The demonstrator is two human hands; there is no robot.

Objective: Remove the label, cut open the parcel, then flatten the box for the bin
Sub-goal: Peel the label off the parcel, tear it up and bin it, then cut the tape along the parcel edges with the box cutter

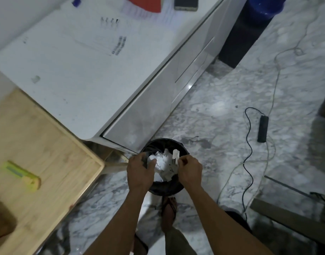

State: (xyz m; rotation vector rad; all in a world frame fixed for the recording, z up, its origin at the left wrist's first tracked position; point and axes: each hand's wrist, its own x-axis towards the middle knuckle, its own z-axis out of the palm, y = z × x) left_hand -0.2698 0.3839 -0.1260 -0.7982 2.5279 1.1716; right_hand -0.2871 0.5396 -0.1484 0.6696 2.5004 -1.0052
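Observation:
A small black bin (159, 143) stands on the marble floor below me, with crumpled white paper (164, 162) inside. Both my hands are over its mouth. My left hand (140, 171) is curled around a bit of white paper at the bin's left rim. My right hand (190, 171) pinches a small white strip, the label piece (176, 155), which sticks up above the bin. A yellow-green box cutter (23, 175) lies on the wooden table at the left. The corner of a brown cardboard box (1, 219) shows at the bottom left.
A white cabinet (81, 70) with a phone (185, 3) and a red item on top runs along the back. The wooden table (53, 162) stands on the left. Cables and a black adapter (262, 128) lie on the floor to the right. My sandalled foot (169, 212) is behind the bin.

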